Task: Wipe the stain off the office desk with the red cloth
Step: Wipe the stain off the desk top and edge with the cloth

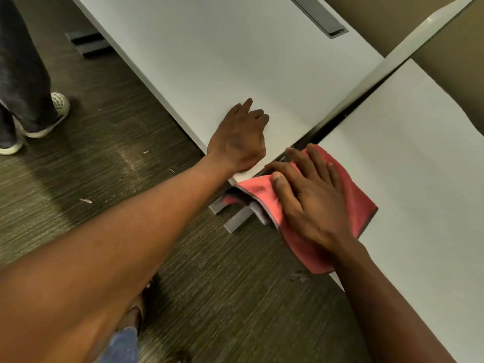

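Note:
The red cloth [356,205] lies on the near left corner of a white desk [419,153], with part of it hanging over the desk's edge. My right hand [309,200] presses flat on the cloth with fingers spread. My left hand [239,137] rests on the corner of the neighbouring white desk [209,48], fingers loosely curled, holding nothing. I see no clear stain on either desk top.
A white divider panel [408,45] runs between the two desks. A grey cable slot [318,14] sits in the far desk. Another person's legs and shoes [39,119] stand on the dark carpet at left. Grey desk feet [235,218] show below the cloth.

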`<state>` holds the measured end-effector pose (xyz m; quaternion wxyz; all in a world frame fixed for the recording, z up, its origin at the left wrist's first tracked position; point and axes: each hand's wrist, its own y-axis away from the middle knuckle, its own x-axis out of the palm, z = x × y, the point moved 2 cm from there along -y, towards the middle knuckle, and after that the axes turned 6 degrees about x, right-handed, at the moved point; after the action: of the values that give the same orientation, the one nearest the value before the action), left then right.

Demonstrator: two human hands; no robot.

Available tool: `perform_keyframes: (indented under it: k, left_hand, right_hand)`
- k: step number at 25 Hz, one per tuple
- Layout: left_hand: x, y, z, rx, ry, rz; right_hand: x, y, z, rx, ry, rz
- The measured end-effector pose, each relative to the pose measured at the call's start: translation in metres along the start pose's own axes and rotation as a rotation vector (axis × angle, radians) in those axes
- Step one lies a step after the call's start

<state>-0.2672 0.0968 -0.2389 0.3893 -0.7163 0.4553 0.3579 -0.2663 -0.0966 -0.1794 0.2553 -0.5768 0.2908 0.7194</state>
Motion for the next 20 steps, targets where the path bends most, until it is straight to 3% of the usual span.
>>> perform_keyframes:
  k: [6, 11, 16, 20]
  left_hand:
    - [0.001, 0.001, 0.000, -0.003, -0.011, -0.007]
    - [-0.004, 0.001, -0.002, -0.008, 0.011, 0.004]
    - [-0.003, 0.003, 0.003, 0.012, 0.006, 0.019]
    - [-0.001, 0.001, 0.002, 0.010, -0.015, 0.029]
  right_hand:
    - [0.011, 0.022, 0.003, -0.138, 0.003, -0.097]
    - [-0.003, -0.018, 0.014, -0.030, 0.021, -0.039]
    - [0.012, 0.038, -0.009, -0.175, 0.094, -0.068]
    - [0.018, 0.055, -0.022, -0.144, 0.203, -0.074]
